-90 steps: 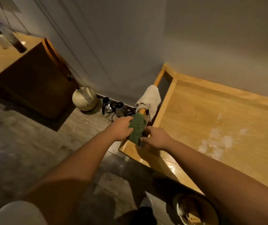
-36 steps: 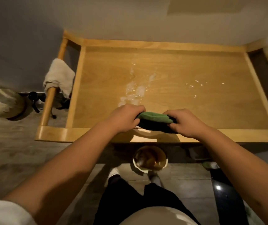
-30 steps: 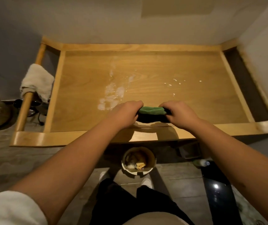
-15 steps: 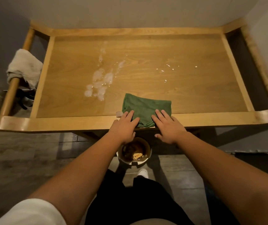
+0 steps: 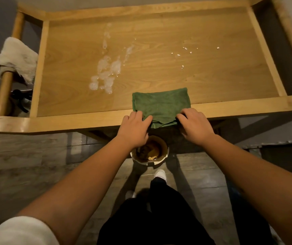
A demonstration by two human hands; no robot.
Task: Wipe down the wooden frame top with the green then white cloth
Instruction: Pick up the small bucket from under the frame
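At far left we see a rumpled white cloth (image 5: 17,59) draped over the round wooden rail. On the pale wooden frame top (image 5: 159,50), foamy white smears (image 5: 106,71) lie left of the flat green cloth (image 5: 161,105); our left hand (image 5: 134,129) and right hand (image 5: 194,126) pinch its near edge. Pale crumbs (image 5: 184,53) lie further right.

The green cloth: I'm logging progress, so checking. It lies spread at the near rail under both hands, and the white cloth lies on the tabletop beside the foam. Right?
Not quite. The head view shows the green cloth spread at the near rail, with the left hand and right hand at its near edge. But the white cloth hangs over the left side bar, not on the tabletop by the foam.
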